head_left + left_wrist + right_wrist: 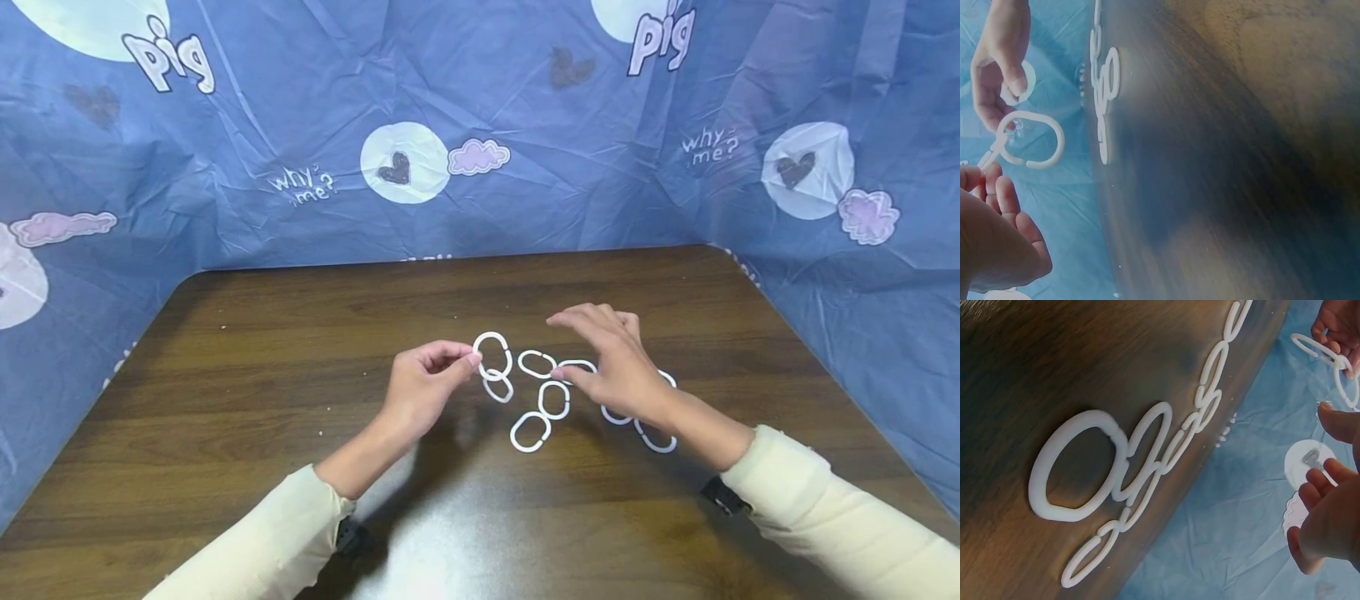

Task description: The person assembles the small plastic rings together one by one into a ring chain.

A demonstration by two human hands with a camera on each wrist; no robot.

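Observation:
My left hand (423,387) pinches a white oval plastic chain link (491,335) between thumb and fingertips, above the table. A second white link (511,388) hangs through its lower end. Each link has a small gap in its side, plain on the raised link (1060,134) in the left wrist view. To the right, my right hand (621,367) hovers over the loose links with thumb and fingers spread apart, holding nothing. Beneath it lie several white links (1040,472), some joined in a chain, partly hidden by that hand in the head view.
The links on the brown wooden table (300,333) trail from near the centre, with one link (513,435) closest to me, toward the right under my right forearm. A blue printed cloth (525,217) hangs behind and along both sides of the table.

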